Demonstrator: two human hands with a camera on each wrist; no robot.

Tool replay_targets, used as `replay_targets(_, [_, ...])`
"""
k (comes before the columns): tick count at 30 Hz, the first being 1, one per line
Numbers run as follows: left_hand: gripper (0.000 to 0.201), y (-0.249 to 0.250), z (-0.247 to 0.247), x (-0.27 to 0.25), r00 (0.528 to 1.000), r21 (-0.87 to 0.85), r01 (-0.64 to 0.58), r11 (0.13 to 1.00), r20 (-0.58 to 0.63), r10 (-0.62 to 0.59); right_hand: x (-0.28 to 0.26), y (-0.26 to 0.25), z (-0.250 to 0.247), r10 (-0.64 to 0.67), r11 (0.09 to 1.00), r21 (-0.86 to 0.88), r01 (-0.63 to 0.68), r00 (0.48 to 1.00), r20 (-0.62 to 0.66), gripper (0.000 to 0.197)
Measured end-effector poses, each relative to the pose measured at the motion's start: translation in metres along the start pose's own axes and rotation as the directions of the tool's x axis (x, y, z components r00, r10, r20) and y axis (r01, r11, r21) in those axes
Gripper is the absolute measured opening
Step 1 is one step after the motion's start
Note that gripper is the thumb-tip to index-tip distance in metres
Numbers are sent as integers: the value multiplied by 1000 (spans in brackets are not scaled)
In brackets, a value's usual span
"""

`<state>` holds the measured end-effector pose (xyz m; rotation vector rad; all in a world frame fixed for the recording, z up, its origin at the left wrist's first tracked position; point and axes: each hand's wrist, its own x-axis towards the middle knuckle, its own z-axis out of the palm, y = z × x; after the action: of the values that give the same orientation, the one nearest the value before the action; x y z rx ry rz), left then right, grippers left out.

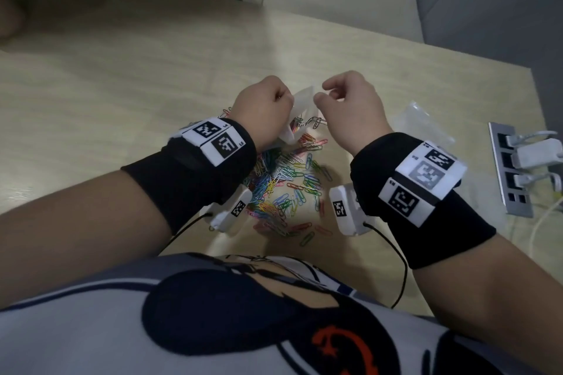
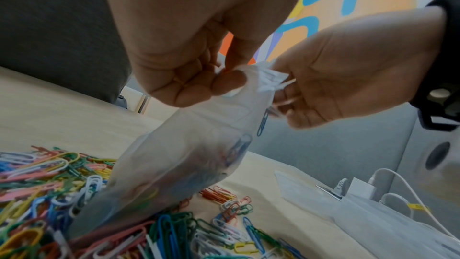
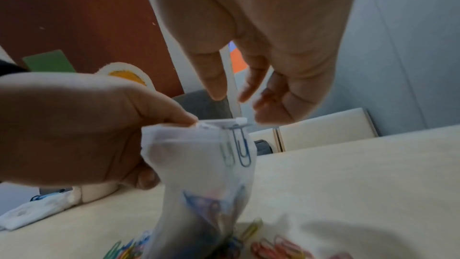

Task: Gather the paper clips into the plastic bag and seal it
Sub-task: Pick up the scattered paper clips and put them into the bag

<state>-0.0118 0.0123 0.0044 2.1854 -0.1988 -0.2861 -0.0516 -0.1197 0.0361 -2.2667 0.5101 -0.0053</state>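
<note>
Above the clips (image 1: 286,189) heaped on the table (image 1: 122,70), the left hand (image 1: 262,103) pinches the bag (image 2: 189,155) at its mouth (a few clips inside); beside it, the right hand (image 1: 350,103) hovers, fingers loosely curled, holding nothing.

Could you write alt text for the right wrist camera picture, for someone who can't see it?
A left hand pinches the top of a cloudy plastic bag holding paper clips, while the right hand hovers just above it with loose fingers. More clips lie on the pale table.
</note>
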Motion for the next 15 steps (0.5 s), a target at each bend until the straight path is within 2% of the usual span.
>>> replay_targets(3, [12, 0, 0, 1, 1000, 1, -1, 1000, 3, 1, -5, 6, 8, 204, 976, 36, -213, 963, 175, 46])
replay_targets(5, [12, 0, 1, 1, 1000, 5, -4, 1000, 6, 4, -9, 9, 10, 272, 932, 161, -326, 919, 286, 38])
replay_targets(7, [12, 0, 1, 1, 1000, 10, -6, 1000, 3, 6, -10, 7, 5, 300, 861, 309, -404, 894, 332, 30])
replay_targets(11, [11, 0, 1, 1, 1000, 28, -11, 1000, -5, 11, -5, 3, -7, 266, 875, 339, -345, 929, 258, 26])
replay_targets(15, [11, 1, 2, 0, 1000, 12, -9, 1000, 4, 9, -5, -4, -11, 104, 917, 353, -187, 965, 243, 19])
